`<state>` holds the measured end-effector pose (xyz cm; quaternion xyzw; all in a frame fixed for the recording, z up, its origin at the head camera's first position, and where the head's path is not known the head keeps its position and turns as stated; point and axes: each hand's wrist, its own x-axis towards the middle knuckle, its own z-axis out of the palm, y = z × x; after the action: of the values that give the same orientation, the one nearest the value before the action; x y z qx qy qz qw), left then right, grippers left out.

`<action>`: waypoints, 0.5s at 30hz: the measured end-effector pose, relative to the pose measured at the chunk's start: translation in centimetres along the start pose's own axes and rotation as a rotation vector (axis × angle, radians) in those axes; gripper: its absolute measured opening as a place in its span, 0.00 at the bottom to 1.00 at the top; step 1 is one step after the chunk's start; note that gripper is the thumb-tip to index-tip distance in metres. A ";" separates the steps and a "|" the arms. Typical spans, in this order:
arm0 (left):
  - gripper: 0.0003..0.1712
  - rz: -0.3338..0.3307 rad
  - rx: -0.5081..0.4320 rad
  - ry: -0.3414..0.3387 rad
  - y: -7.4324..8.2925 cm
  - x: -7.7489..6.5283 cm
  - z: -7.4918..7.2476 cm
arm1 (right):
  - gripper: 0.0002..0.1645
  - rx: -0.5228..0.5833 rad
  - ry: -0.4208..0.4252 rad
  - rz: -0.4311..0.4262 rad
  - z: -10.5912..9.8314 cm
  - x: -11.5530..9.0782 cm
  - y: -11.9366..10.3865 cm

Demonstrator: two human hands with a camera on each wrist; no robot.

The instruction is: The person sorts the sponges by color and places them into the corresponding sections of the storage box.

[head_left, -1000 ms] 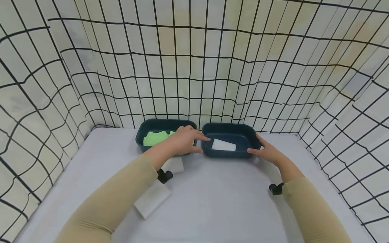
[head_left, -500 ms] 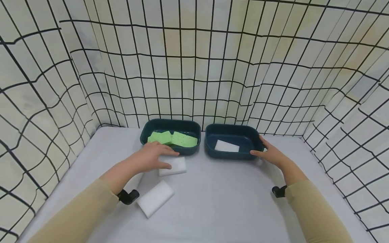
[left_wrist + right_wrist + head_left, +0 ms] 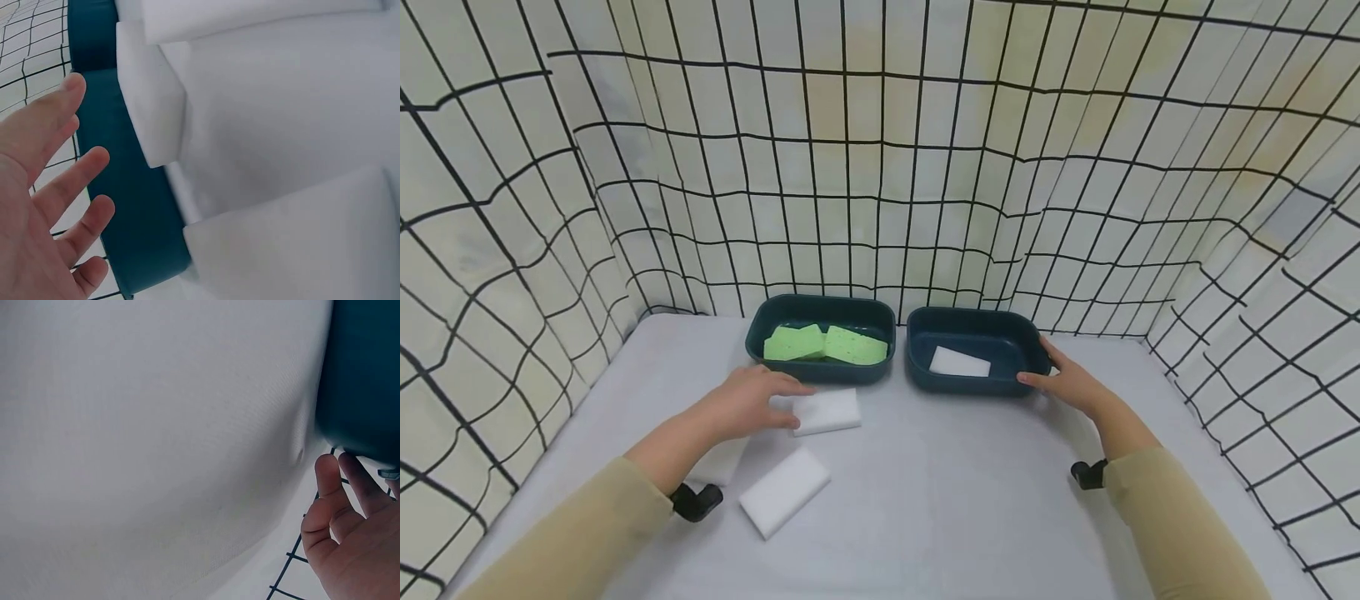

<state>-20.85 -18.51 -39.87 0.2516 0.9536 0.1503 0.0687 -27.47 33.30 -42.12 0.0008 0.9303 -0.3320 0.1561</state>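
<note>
My left hand (image 3: pixel 741 407) hovers with spread fingers over the left of the table, just in front of the left dark teal bin (image 3: pixel 868 372). Its thumb tip is close to a white sponge-like block (image 3: pixel 831 412). A second white block (image 3: pixel 784 492) lies nearer, and a third (image 3: pixel 721 461) is partly hidden under the left wrist. My right hand (image 3: pixel 1071 383) rests at the right end of the other teal bin (image 3: pixel 962 383), thumb at the front wall, fingers along the end. One white block (image 3: pixel 958 362) lies inside. In the left wrist view the palm (image 3: pixel 31 212) holds nothing.
Green sponges (image 3: pixel 853 346) lie in the left bin. Both bins stand side by side at the back of the white-covered table (image 3: pixel 940 500). Black wire mesh (image 3: pixel 880 197) rises behind them and along both sides.
My left hand has moved from above the left bin down and to the left, toward the white blocks. The right hand has stayed at its bin. The head view has shifted slightly.
</note>
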 end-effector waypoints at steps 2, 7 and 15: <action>0.31 -0.014 -0.004 -0.012 -0.2 0.1 0.4 | 0.66 -0.006 0.000 -0.006 0.0 0.2 0.0; 0.33 -0.027 0.018 -0.036 -0.5 0.2 1.0 | 0.66 0.004 0.012 -0.011 -0.1 0.6 0.0; 0.34 -0.020 0.060 -0.041 -0.8 1.2 1.8 | 0.66 0.019 0.012 -0.024 -0.2 0.1 0.3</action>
<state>-21.87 -18.14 -41.88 0.2472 0.9585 0.1159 0.0822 -27.62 33.64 -42.20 -0.0067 0.9278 -0.3429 0.1468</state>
